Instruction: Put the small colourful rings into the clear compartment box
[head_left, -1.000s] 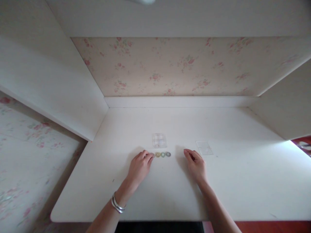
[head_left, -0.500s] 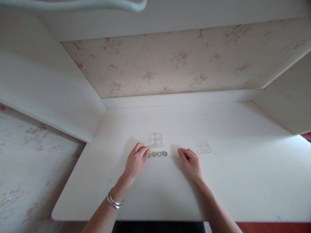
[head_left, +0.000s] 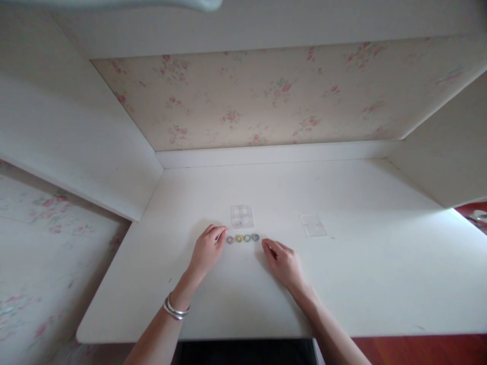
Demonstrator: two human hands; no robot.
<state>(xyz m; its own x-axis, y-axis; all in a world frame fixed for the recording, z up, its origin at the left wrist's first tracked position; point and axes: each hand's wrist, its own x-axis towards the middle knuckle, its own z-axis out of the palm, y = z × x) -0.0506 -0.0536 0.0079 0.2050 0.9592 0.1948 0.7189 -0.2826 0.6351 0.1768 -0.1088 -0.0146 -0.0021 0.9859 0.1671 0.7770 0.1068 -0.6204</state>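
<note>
Several small coloured rings, perhaps wound bobbins (head_left: 239,238), lie in a short row on the white desk: greyish, yellow, green and dark blue-grey. Just behind them sits a clear plastic compartment box (head_left: 242,216) with a small pale ring (head_left: 238,223) in its front left part. My left hand (head_left: 208,248), fingers pinched together, rests at the row's left end, close to the box's front left corner. My right hand (head_left: 283,261) is closed, its fingertips just right of the dark ring and seemingly apart from it. Whether either pinch contains anything is too small to make out.
A flat clear plastic lid or plate (head_left: 313,225) lies to the right on the white desk (head_left: 361,274). White side panels and a flowered back wall (head_left: 283,96) enclose the desk. Above hangs a pale bar (head_left: 182,4). A tiny dark speck (head_left: 170,280) lies at the left.
My right hand has moved left, up to the right end of the row. My left hand has drawn slightly back from the box, so the leftmost ring shows whole. The view has shifted slightly.
</note>
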